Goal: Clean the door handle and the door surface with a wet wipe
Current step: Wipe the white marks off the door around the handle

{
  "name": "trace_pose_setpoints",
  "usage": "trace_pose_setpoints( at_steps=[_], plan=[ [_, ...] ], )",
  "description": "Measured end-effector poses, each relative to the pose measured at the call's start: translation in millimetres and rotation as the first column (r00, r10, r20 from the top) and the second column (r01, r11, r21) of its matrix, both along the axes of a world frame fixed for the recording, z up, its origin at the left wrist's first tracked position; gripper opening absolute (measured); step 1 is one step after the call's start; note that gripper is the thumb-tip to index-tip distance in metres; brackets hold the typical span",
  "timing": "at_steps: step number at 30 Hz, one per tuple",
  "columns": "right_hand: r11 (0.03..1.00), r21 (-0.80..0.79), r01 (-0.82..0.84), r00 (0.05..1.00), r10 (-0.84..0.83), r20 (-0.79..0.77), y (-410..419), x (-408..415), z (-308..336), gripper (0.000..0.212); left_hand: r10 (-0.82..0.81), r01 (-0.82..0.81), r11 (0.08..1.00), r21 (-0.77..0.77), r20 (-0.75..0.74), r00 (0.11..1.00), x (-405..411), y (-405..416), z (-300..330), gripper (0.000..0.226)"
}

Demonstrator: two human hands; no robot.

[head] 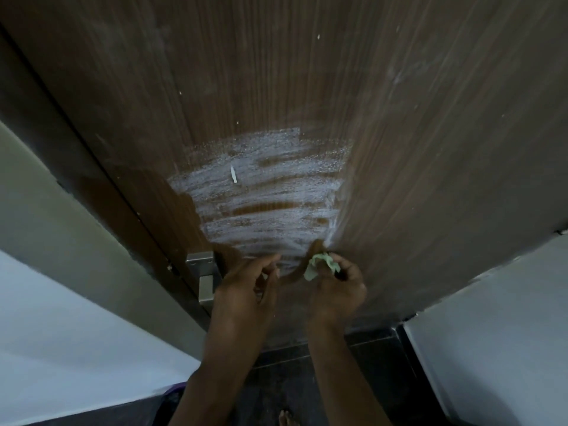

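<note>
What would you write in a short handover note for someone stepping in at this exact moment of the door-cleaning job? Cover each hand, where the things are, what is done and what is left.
Right hand: grips the crumpled green wet wipe, close to the door.
Left hand: fingers loosely curled, holds nothing, just right of the metal door handle.
Done: a patch of white wet streaks covers the door above the hands; a small white scrap sticks in it.
Left: the streaks and the scrap need wiping off, and the rest of the door looks dusty. Whether the handle has been cleaned I cannot tell.
</note>
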State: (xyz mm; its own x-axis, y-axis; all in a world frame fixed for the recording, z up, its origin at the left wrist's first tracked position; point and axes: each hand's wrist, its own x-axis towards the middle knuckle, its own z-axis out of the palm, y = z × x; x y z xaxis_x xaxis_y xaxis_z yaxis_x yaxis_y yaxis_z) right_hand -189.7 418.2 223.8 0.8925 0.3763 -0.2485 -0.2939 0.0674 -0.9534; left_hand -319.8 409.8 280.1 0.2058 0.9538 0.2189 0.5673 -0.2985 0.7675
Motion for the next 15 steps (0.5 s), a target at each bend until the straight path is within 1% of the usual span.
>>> trace_pose_setpoints(
  at_steps=[2,4,6,7,9,10,12,13,14,15],
  plan=[
    [0.999,0.045,0.029,0.989,-0.035,0.142,5.1,-2.8,19.2,0.032,-0.004,0.004,1.000,0.004,-0.001,1.000,4.6,2.8,3.3,0.030],
    [0.989,0.142,0.049,0.962,-0.085,0.260,6.7,-3.0,38.8,0.034,-0.023,0.023,1.000,0.017,-0.001,1.000,11.6,6.3,8.7,0.032],
    [0.975,0.211,0.070,0.933,-0.139,0.332,6.3,3.8,47.3,0.032,-0.040,0.040,0.999,0.032,0.015,0.999,16.7,8.4,13.8,0.031],
    [0.972,0.221,0.076,0.934,-0.147,0.327,5.3,8.0,47.3,0.030,-0.046,0.045,0.998,0.036,0.027,0.999,17.4,8.7,15.3,0.031],
    [0.983,0.148,0.106,0.958,-0.141,0.248,2.3,14.6,37.3,0.022,-0.047,0.046,0.999,0.025,0.036,0.998,15.7,7.8,16.3,0.031],
    [0.989,0.093,0.118,0.976,-0.133,0.172,0.5,15.7,28.9,0.018,-0.043,0.043,0.999,0.013,0.034,0.998,14.3,7.5,16.1,0.031],
    [0.994,0.041,0.104,0.994,-0.104,0.020,-3.2,11.5,16.8,0.017,-0.031,0.031,0.999,-0.005,0.041,0.999,11.7,7.1,14.9,0.032],
    [0.995,0.040,0.092,0.995,-0.093,0.019,-3.8,7.0,16.6,0.020,-0.025,0.025,1.000,-0.006,0.043,0.999,11.2,6.9,15.0,0.033],
    [0.995,0.054,0.079,0.993,-0.083,0.083,-3.1,2.2,21.8,0.025,-0.019,0.019,1.000,-0.004,0.039,0.999,10.8,6.6,16.3,0.033],
    [0.994,0.087,0.059,0.980,-0.074,0.185,-1.4,-2.0,32.3,0.029,-0.014,0.014,1.000,0.002,0.033,0.999,10.9,6.6,18.3,0.033]
  ],
)
